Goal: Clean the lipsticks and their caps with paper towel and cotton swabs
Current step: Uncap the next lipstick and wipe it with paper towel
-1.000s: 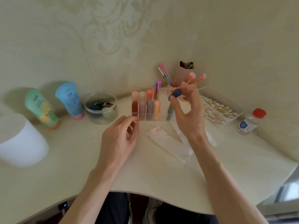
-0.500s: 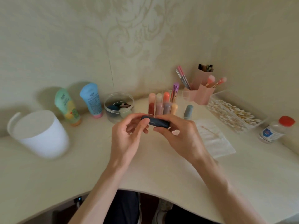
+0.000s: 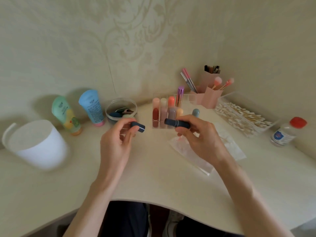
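The dark blue lipstick (image 3: 177,124) and its cap (image 3: 138,126) look like matt plastic. The organizer (image 3: 187,99) is clear, glossy plastic; 1 purple tube (image 3: 180,95) in it shines like metal. The paper towel (image 3: 188,153) is thin and crinkled, the table (image 3: 153,182) smooth and matt.

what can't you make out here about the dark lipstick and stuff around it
All head view:
- dark lipstick: base end covered by the right hand; any smears lost to blur.
- dark cap: inside too dark and blurred, pinched by left hand.
- paper towel: partly behind the right hand.
- bottle: label too small to read.
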The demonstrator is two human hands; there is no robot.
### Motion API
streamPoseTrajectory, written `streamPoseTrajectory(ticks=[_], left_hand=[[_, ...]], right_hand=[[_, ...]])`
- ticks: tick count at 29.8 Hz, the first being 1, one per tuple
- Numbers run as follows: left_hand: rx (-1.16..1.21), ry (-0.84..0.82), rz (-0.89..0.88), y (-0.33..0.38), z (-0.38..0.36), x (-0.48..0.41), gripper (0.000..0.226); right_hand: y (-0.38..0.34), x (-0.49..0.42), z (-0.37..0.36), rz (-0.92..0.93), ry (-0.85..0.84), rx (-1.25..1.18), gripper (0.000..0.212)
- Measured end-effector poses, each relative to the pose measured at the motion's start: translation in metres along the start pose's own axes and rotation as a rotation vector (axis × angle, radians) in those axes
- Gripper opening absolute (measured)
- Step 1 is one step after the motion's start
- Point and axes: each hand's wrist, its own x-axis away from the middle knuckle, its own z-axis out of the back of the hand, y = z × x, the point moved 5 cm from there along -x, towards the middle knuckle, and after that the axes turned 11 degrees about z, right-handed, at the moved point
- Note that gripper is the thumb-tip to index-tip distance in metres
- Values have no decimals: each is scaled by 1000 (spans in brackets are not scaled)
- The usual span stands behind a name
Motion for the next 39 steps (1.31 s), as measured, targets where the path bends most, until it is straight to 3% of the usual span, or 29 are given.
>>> streamPoseTrajectory(ticks=[2, 5, 13, 16, 20, 25, 30, 33, 39], left_hand=[[-249, -1, -121, 2, 1, 3, 15], [-406, -18, -189, 0, -2, 5, 26], [-400, -76, -219, -3, -13, 6, 50], [-268, 0, -259, 11, -7, 10, 40], [225, -161, -64, 28, -18, 20, 26], [516, -138, 72, 31, -28, 23, 21], [615, -144, 169, 22, -33, 25, 16], [618, -162, 193, 24, -34, 26, 17], [656, -130, 247, 22, -34, 25, 13]], right_hand=[[-5, -3, 1, 75, 50, 48, 17], [-8, -5, -2, 117, 82, 66, 28], [-4, -2, -9, 48, 108, -49, 34], [-6, -1, -14, 25, 97, -127, 34], [-15, -1, -25, 35, 80, -243, 27], [-17, 0, -30, 23, 91, -354, 25], [-15, 0, -36, -25, 27, -319, 12], [-14, 0, -36, 7, -34, -225, 33], [-14, 2, -38, -53, -8, -383, 32]])
